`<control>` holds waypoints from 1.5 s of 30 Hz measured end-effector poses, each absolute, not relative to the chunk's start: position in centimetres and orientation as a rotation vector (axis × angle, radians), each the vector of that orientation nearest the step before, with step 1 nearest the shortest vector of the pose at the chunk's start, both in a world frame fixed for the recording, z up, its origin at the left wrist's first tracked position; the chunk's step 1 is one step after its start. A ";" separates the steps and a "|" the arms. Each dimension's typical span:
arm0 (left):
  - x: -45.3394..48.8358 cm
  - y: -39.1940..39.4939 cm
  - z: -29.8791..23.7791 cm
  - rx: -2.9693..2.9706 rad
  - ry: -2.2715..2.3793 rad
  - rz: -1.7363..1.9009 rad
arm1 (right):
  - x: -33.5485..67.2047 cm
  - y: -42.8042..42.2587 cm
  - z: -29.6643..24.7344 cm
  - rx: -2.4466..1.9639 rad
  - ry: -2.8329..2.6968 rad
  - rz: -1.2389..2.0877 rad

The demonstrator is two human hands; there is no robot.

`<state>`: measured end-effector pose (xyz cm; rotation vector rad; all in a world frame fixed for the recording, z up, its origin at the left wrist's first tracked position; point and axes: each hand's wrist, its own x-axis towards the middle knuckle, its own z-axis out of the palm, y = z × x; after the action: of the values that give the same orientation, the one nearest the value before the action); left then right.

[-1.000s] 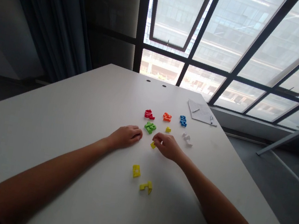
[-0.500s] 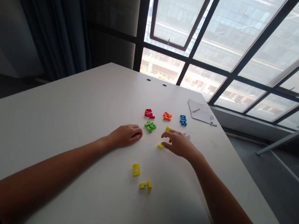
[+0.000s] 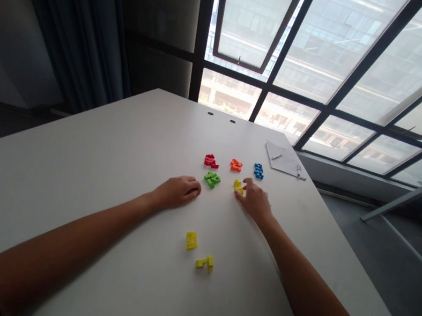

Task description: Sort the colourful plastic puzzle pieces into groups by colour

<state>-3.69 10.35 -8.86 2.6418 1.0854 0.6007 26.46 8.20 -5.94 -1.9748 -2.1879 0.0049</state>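
Right hand (image 3: 255,199): reaching in from the right, thumb and forefinger parted about a small yellow plastic-looking block (image 3: 238,190); whether they pinch it or merely nudge it, I cannot tell.
Left hand (image 3: 178,191): resting on the smooth white table (image 3: 131,149), in the same place as a second ago, fingers together and loosely curled; its underside is hidden, so I cannot tell whether it holds anything.
Small yellow block: has gone from between the two hands to a spot farther right and farther off, just beside another small yellow block (image 3: 236,182); contact between them is too small to judge.
Meaning of the shift: two of the four visible yellow pieces now sit close together in the far group; the placing looks nearly complete, though the fingers are not clear of it.
Near yellow pair: a squarish yellow piece with a central opening (image 3: 191,240) and, nearer and to its right, an angular yellow piece with a narrow bar (image 3: 205,263); both unmoved, well apart from either hand.
Coloured clusters: bright green blocky pieces (image 3: 212,180) just beyond the left hand; farther off, red (image 3: 211,161), orange (image 3: 236,166) and blue (image 3: 258,171) clusters run left to right, undisturbed.
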 end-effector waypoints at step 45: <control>-3.9 10.2 -8.7 2.647 1.094 0.603 | 27.1 8.6 -5.5 -2.000 -2.263 0.126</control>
<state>-3.89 10.20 -8.67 2.6472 1.0943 0.6032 27.13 8.63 -5.49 -1.9999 -2.2634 0.1265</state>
